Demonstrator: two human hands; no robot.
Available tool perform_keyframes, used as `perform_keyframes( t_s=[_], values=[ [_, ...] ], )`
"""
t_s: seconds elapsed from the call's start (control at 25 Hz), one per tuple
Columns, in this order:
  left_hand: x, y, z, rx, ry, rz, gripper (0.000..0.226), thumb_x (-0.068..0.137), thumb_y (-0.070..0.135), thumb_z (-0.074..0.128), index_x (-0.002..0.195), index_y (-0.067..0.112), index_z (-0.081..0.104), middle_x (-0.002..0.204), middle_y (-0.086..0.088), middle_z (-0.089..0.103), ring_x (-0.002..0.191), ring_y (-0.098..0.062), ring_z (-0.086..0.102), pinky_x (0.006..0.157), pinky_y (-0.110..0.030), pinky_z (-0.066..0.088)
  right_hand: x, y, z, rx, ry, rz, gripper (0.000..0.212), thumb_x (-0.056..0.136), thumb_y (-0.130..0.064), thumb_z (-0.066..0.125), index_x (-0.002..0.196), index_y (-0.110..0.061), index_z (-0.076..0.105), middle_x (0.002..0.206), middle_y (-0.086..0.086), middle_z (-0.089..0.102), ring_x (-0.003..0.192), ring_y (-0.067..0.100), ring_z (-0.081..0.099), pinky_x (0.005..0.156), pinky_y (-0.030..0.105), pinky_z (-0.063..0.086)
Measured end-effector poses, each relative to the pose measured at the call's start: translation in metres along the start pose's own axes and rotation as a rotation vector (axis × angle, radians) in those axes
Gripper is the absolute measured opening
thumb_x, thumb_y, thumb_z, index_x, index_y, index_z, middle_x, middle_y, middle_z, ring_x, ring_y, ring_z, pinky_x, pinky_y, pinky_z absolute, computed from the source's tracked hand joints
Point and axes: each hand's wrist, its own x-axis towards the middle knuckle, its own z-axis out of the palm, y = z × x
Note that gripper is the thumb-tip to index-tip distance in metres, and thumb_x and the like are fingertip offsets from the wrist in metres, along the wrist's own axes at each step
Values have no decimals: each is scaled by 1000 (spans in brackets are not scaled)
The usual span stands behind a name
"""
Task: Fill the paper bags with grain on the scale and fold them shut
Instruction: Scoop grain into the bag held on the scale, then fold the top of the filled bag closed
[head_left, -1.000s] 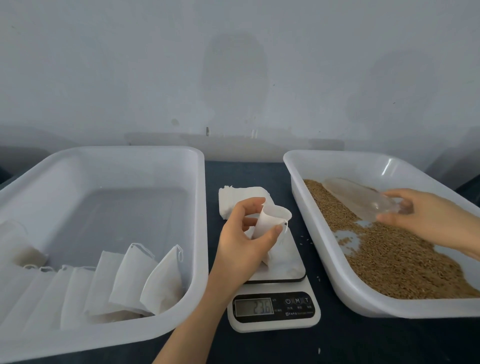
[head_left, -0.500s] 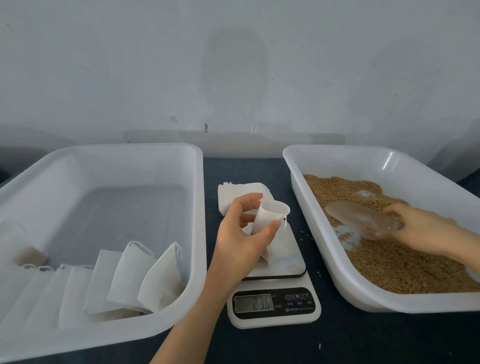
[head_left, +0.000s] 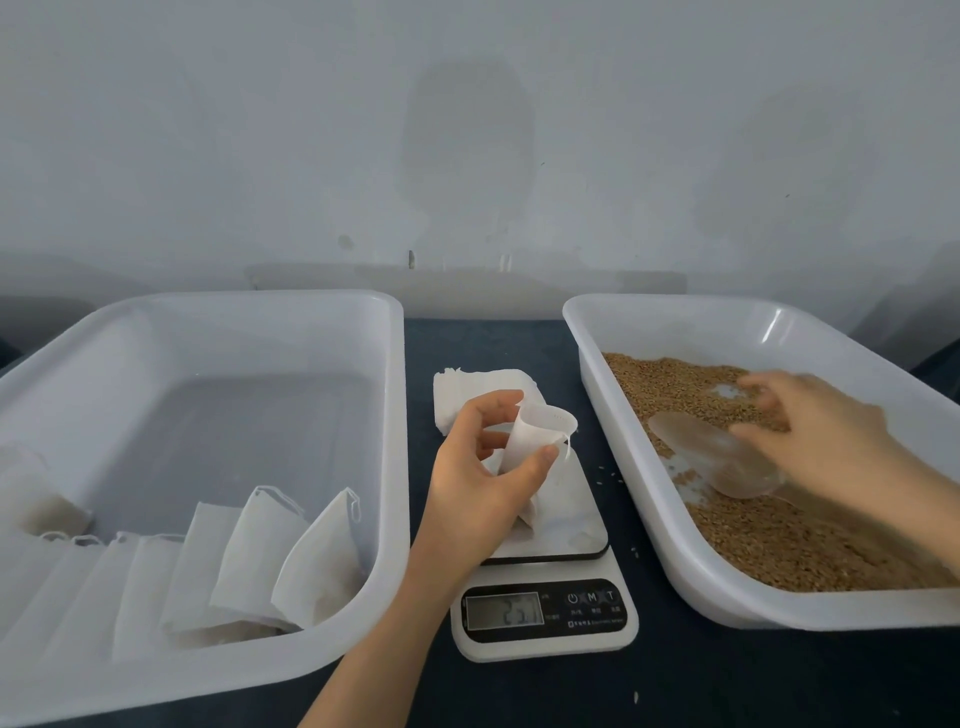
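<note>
The scale (head_left: 543, 631) has a grey display (head_left: 503, 611) whose digits are too blurred to read surely; the first looks like a 2. The buttons (head_left: 591, 597) beside it bear a power sign, M and T. The small print beneath is illegible.
</note>
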Motion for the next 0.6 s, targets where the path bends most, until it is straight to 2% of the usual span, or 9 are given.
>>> perform_keyframes(
  t_s=[0.04, 0.08, 0.12, 0.2, 0.28, 0.32, 0.44, 0.52, 0.6],
  values=[
    [0, 0, 0, -3, 0, -1, 42, 76, 31, 77, 106, 46, 52, 103, 29, 60, 95, 8, 59, 70, -4, 45, -6, -16, -7, 169, 42, -82, 44, 84, -40, 60, 126, -34, 48, 109, -11, 62, 89, 4, 60, 73, 21, 48],
    [1, 0, 0, -3, 1, -1, 42, 77, 30, 77, 106, 46, 52, 102, 30, 60, 95, 8, 59, 70, -4, 45, -14, -37, -14, 298, 10, -171, 36, 84, -40, 59, 119, -40, 51, 96, -19, 61, 76, -2, 60, 59, 13, 46],
    [1, -1, 0, 3, 1, 0, 42, 77, 31, 77, 106, 46, 51, 103, 29, 60, 95, 7, 59, 70, -4, 45, -23, -59, -19, 368, -54, -241, 30, 83, -44, 57, 112, -46, 51, 88, -23, 61, 73, -4, 61, 52, 12, 46],
    [0, -2, 0, 21, 1, 16, 44, 77, 31, 77, 110, 45, 51, 109, 23, 60, 98, 2, 60, 76, -7, 47, -34, -93, -17, 390, -165, -330, 22, 82, -53, 54, 104, -51, 51, 83, -24, 62, 77, -8, 60, 60, 13, 47],
    [0, -4, 0, 16, 0, 37, 48, 78, 26, 76, 114, 42, 50, 114, 15, 60, 101, -5, 60, 82, -11, 49, -34, -115, -8, 327, -192, -379, 24, 84, -55, 53, 106, -45, 54, 79, -22, 60, 78, -2, 58, 73, 18, 43],
    [0, -5, -1, 11, -2, 44, 49, 79, 22, 76, 116, 41, 49, 115, 12, 60, 102, -7, 60, 84, -13, 49, -32, -123, -4, 297, -179, -386, 26, 86, -53, 53, 108, -41, 56, 75, -21, 56, 76, -1, 54, 75, 19, 40],
    [1, -5, -2, -56, -26, 49, 45, 81, 16, 64, 121, 31, 50, 113, 4, 62, 100, -12, 63, 84, -24, 52, -24, -130, 5, 320, -118, -347, 21, 88, -42, 58, 101, -26, 63, 67, -18, 44, 60, -2, 42, 56, 10, 32],
    [3, -6, -4, -153, -11, 32, 40, 85, 6, 52, 121, 23, 51, 105, 0, 64, 93, -8, 64, 78, -22, 52, -22, -130, 7, 369, -114, -328, 16, 88, -36, 61, 90, -20, 64, 64, -14, 46, 53, -3, 44, 54, 8, 35],
    [4, -8, -6, -146, 30, -11, 35, 94, 4, 50, 120, 28, 53, 102, 3, 64, 91, -3, 63, 78, -19, 51, -20, -127, 7, 422, -131, -328, 15, 88, -30, 61, 85, -17, 65, 61, -10, 49, 52, -6, 47, 54, 6, 35]
  ],
)
